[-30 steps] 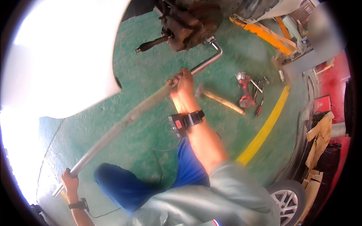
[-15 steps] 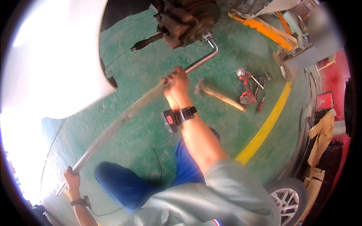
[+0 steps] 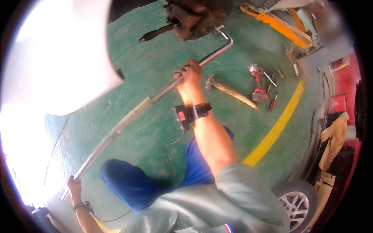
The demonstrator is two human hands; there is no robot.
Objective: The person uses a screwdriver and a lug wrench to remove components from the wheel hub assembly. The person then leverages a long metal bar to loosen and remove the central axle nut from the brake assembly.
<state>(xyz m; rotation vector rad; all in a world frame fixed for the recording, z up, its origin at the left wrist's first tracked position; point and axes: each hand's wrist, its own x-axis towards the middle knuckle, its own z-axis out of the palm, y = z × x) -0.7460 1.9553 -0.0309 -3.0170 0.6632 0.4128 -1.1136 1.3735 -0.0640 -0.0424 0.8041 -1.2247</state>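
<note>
Green paint covers the workshop floor [image 3: 155, 66], crossed at the right by a yellow stripe [image 3: 278, 130]. A white car body panel [image 3: 58, 54] fills the upper left, washed out by glare. At the top middle sits a rusty brown wheel hub assembly [image 3: 192, 19], its surface dark and grimy.

A long metal pipe [image 3: 116, 132] runs on a slant from the lower left up toward the middle, slipped over the handle of a bent steel wrench [image 3: 217, 50], whose angled end meets the hub (the exact joint is too small to make out). The right hand [image 3: 190, 79] is clenched around the wrench handle just above the pipe's upper end, with a black wrist strap [image 3: 194, 112] carrying a small device below it. The left hand [image 3: 74, 186] grips the pipe's lower end, fingers closed around it.

Just right of the right hand lies a hammer [image 3: 229, 91] with a wooden handle. Beyond it, a red cordless drill [image 3: 258, 83] rests on the floor, and a small red-handled screwdriver [image 3: 272, 103] lies beside that.
</note>
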